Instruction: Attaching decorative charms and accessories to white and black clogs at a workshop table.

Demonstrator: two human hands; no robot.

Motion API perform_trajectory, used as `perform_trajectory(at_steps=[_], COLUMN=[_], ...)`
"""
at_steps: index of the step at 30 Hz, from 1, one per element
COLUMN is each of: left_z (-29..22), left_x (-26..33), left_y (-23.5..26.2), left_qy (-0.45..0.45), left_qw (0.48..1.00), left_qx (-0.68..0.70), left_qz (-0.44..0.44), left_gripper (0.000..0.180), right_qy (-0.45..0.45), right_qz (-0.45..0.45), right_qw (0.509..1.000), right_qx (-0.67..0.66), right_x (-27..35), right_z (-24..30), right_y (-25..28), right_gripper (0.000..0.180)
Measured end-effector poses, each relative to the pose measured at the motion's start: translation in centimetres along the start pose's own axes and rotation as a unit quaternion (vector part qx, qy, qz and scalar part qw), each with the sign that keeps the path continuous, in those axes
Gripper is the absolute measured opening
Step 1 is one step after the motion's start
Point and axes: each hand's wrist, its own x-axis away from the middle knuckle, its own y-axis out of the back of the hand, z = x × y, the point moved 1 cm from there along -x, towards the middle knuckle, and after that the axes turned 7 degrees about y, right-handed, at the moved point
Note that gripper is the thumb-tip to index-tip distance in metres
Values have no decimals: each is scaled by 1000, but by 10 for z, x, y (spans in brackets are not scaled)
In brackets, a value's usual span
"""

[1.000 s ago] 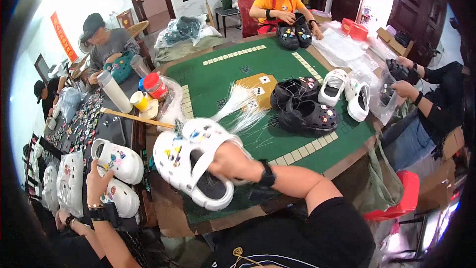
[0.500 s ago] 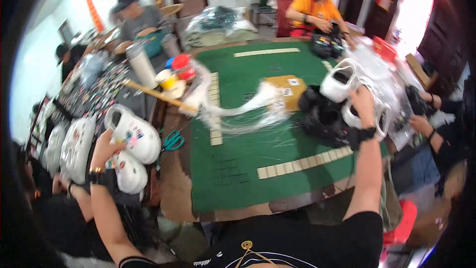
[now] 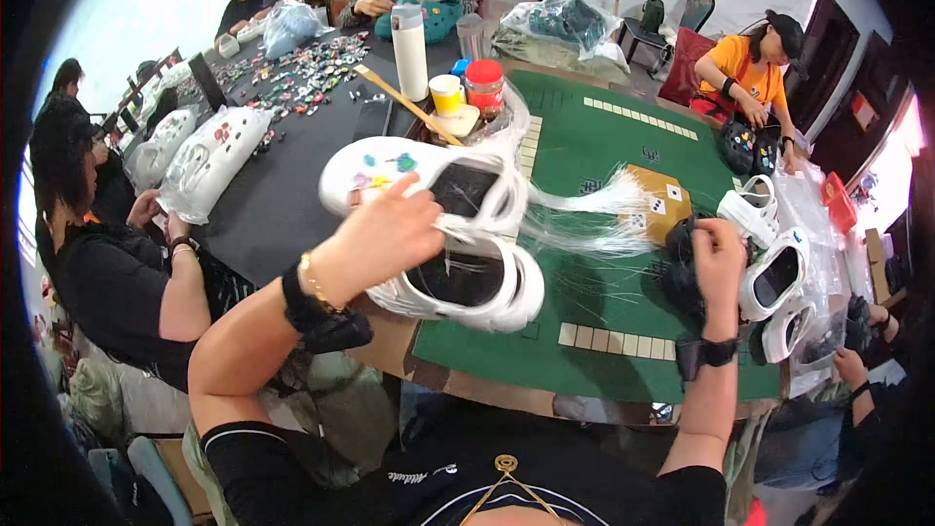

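Observation:
My left hand (image 3: 390, 234) grips a pair of white clogs (image 3: 341, 180), held tilted above the near left part of the green mat (image 3: 575, 282). Colourful charms sit on the upper clog's toe, and the heel straps point right. My right hand (image 3: 719, 255), with fingers curled, is at a dark black bundle (image 3: 682, 282) on the mat; its fingertips seem to pinch part of it. Just right of that hand lie more white clogs (image 3: 774, 278) on clear plastic. A bundle of long white strands (image 3: 594, 205) spreads between my hands, next to a tan card (image 3: 672, 180).
Pale tile strips (image 3: 623, 341) line the mat. Beyond the clogs stand a white bottle (image 3: 409, 54), a red-lidded jar (image 3: 484, 88), a yellow cup (image 3: 446, 95) and a wooden stick (image 3: 404, 102). Loose charms (image 3: 317, 68) cover the dark table. Several co-workers sit around; one at left handles bagged clogs (image 3: 214, 161).
The view has turned left. My left hand has brought the white clogs over the mat and turned them. My right hand has let go of the other white clogs and moved to the black bundle.

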Motion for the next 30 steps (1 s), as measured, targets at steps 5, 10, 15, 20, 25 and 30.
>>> perform_trajectory(at_steps=[5, 10, 15, 20, 25, 30], left_z=[-48, -63, -90, -139, -131, -110], left_x=[-3, 13, 71, 90, 75, 81], left_y=[-19, -30, -52, -73, -93, -105], left_qy=[-137, -32, 345, 439, 483, 517], left_qw=[988, 976, 837, 776, 763, 737], left_qx=[-64, 216, 424, 449, 430, 435], left_qz=[-7, -2, -8, 64, -14, -38], left_gripper=[12, 27, 69, 90, 63, 59], right_qy=[-6, -35, -42, -105, -107, -93], right_qz=[193, 307, 335, 383, 379, 374], right_qw=[967, 929, 921, 897, 905, 910], right_qx=[-165, -206, -194, -196, -160, -155], right_x=[14, 32, 39, 39, 40, 48], right_z=[59, 77, 73, 84, 87, 99], right_y=[-76, -119, -138, -157, -165, -149], right_gripper=[20, 34, 47, 43, 32, 29])
